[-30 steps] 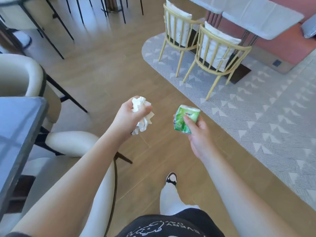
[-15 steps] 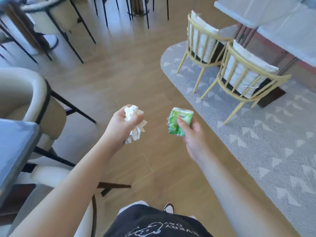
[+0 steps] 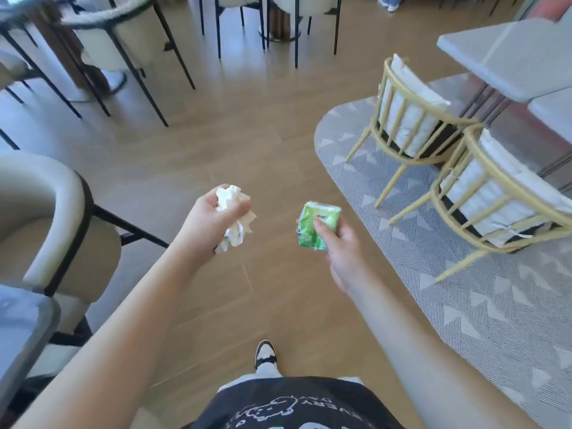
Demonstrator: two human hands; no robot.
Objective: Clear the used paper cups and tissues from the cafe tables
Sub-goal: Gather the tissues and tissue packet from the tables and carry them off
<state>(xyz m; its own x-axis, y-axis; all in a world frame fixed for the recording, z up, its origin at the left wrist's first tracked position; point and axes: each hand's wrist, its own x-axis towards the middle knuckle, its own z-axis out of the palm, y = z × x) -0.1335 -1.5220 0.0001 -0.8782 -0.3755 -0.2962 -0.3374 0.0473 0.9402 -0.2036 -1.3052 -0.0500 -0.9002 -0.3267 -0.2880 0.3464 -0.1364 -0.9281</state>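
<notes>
Left hand: fingers curled round a crumpled white paper tissue wad, which protrudes above and below the fist. Right hand: thumb and fingers pinching a small green plastic tissue packet, held upright. Both items carried in the air above the tan wooden floor, well apart from each other. Grey patterned rug with two yellow-framed, white-cushioned chairs to the right.

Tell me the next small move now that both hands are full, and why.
Probably keep walking forward over the wooden floor to find a bin: the left hand grips crumpled white tissue, the right hand holds a green tissue pack, and no bin shows.
</notes>
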